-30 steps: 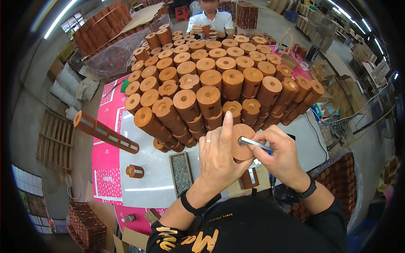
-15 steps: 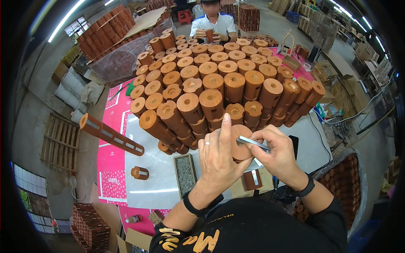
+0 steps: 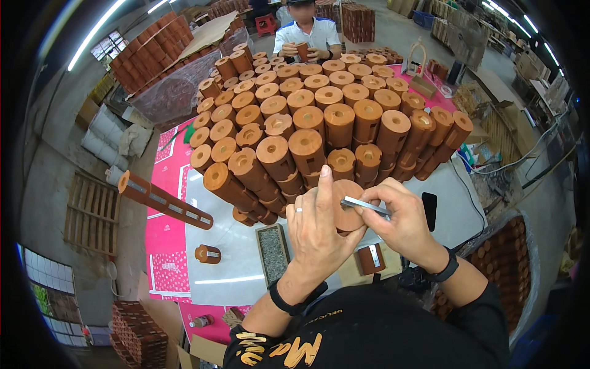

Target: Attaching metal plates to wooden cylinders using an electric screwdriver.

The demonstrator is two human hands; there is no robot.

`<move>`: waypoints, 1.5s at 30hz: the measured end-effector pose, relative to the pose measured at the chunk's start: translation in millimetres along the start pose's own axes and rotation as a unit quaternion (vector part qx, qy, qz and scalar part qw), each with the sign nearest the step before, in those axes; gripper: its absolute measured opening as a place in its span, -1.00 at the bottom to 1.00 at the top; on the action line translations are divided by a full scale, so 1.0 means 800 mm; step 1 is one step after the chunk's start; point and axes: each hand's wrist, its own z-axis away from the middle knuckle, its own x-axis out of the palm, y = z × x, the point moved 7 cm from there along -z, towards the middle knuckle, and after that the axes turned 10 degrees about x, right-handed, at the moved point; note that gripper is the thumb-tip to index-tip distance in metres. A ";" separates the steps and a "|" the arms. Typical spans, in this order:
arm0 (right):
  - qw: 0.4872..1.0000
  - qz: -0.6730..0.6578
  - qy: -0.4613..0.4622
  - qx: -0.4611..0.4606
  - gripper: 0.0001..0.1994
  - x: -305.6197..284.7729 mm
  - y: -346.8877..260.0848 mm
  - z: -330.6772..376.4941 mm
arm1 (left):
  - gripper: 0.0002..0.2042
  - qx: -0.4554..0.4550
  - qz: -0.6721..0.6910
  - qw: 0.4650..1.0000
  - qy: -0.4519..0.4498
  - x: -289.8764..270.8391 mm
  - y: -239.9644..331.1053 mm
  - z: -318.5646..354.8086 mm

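My left hand [image 3: 319,230] grips a reddish-brown wooden cylinder [image 3: 345,220], its round end turned up toward me. The index finger stretches up past the rim, and a ring is on another finger. Between the thumb and fingers of my right hand [image 3: 402,221] is a thin, flat metal bar [image 3: 367,206]. The bar's tip rests at the middle of the cylinder's round end; how deep it goes is hidden. Just below the hands lies another wooden cylinder [image 3: 370,259] with a metal strip on its side.
Stacked wooden cylinders [image 3: 306,142] fill the table's far side. A narrow tray of small grey metal pieces [image 3: 273,253] lies left of my hands, with a short cylinder [image 3: 208,254] and a long joined column [image 3: 166,200] beyond. A phone [image 3: 429,211] lies right. A person [image 3: 305,35] sits opposite.
My view has shifted slightly, and the phone shows more fully beside my right hand. Both hands keep their grips, with the metal bar still against the cylinder's end.
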 end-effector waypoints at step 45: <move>0.999 0.007 -0.030 0.011 -0.83 0.008 0.020 -0.001 | 0.06 -0.052 -0.002 0.999 -0.011 0.008 -0.002 0.011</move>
